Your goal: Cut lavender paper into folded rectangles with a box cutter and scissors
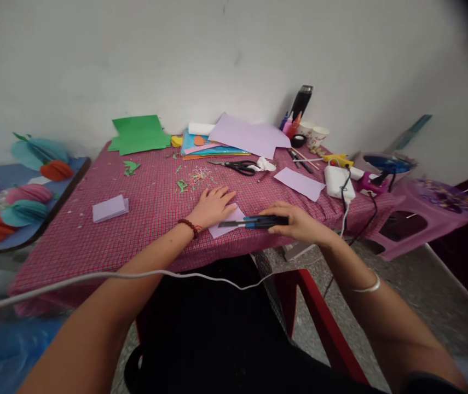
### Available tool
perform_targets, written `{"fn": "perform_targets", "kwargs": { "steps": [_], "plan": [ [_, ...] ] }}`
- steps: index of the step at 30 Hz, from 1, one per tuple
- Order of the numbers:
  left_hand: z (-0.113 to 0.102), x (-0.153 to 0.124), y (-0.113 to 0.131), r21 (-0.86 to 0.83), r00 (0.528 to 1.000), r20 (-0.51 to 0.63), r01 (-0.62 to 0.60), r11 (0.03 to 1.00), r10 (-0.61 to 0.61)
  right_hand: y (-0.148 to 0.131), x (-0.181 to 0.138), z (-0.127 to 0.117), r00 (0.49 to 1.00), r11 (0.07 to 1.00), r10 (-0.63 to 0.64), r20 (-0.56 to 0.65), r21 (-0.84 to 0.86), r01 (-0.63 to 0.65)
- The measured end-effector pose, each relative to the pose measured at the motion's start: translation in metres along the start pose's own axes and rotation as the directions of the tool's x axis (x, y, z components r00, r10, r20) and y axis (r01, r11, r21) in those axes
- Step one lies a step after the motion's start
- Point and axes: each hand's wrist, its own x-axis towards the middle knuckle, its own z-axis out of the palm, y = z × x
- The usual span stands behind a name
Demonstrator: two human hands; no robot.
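Note:
Pale purple paper (226,229) lies near the front edge of the table. My left hand (213,207) rests flat on it with the fingers stretched out, a beaded bracelet at the wrist. My right hand (293,221) is closed around the handle of a blue and black utility knife (260,221). Its long grey blade points left, low over the paper, close to my left hand. Whether the blade touches the paper I cannot tell. A small stack of purple cards (110,209) sits to the left on the checked tablecloth (155,219).
Black scissors (240,166) lie behind my hands among paper scraps. Green sheets (141,134) and purple sheets (248,134) are at the back. At the right stand a white power adapter (339,182), paper cups (318,137) and a black flask (301,103). A white cable (151,273) crosses in front.

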Motion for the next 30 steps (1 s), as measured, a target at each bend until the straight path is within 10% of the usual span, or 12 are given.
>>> {"fn": "perform_targets", "kwargs": {
  "steps": [4,8,13,30],
  "plan": [
    [-0.019,-0.005,-0.004,-0.371,0.985,-0.095,0.101,0.923,-0.146,0.03,-0.001,-0.002,0.92,0.964,0.213,-0.329,-0.08,-0.252],
    [-0.03,-0.025,0.003,-0.225,0.985,-0.041,0.152,0.962,-0.165,0.051,0.005,0.008,0.824,0.89,0.276,-0.495,-0.191,-0.413],
    [-0.031,-0.041,0.018,0.051,0.992,0.07,0.104,0.993,-0.108,0.059,0.007,0.017,0.83,0.863,0.238,-0.504,-0.282,-0.419],
    [-0.034,-0.028,0.025,-0.188,0.975,0.112,0.212,0.959,-0.194,0.075,0.007,0.019,0.865,0.808,0.191,-0.463,-0.426,-0.407]
  ]
}}
